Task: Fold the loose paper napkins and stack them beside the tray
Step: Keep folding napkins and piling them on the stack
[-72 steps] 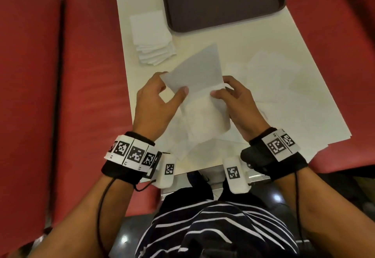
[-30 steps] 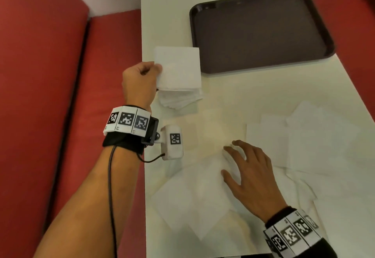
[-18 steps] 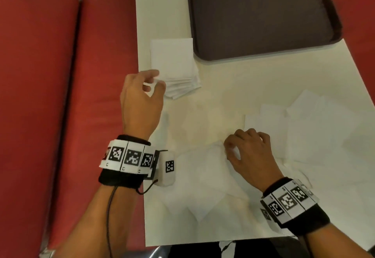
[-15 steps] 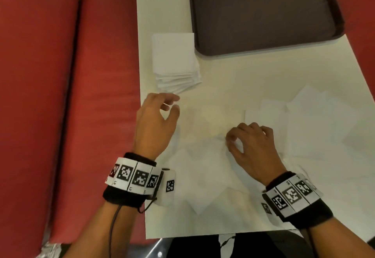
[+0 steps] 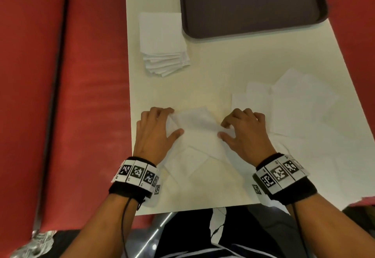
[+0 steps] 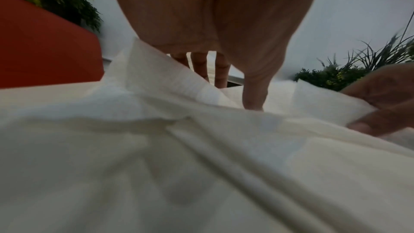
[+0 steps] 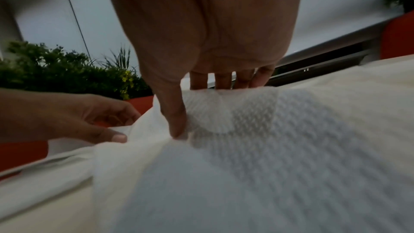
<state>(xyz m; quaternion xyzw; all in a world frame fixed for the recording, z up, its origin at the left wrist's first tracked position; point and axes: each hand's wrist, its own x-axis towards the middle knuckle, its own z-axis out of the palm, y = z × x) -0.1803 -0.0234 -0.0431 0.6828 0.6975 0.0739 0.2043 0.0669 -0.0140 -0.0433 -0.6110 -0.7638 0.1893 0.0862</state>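
A loose white napkin (image 5: 197, 127) lies near the table's front edge, partly lifted between my hands. My left hand (image 5: 174, 121) pinches its left edge, thumb on top and fingers curled behind. My right hand (image 5: 223, 129) pinches the right edge the same way. In the left wrist view the napkin (image 6: 170, 84) rises against my left hand (image 6: 230, 88). The right wrist view shows the thumb of my right hand (image 7: 201, 107) pressed into the embossed napkin (image 7: 257, 123). A stack of folded napkins (image 5: 162, 40) sits left of the dark brown tray (image 5: 251, 32).
Several loose napkins (image 5: 294, 105) are spread over the right side of the cream table (image 5: 213, 71), and more lie under my wrists. Red bench seats (image 5: 81, 95) flank the table. Green plants (image 7: 67, 70) stand behind.
My left hand let go of a folded napkin on the stack and came back toward me. My right hand gathered a loose napkin, and both hands now pinch its edges.
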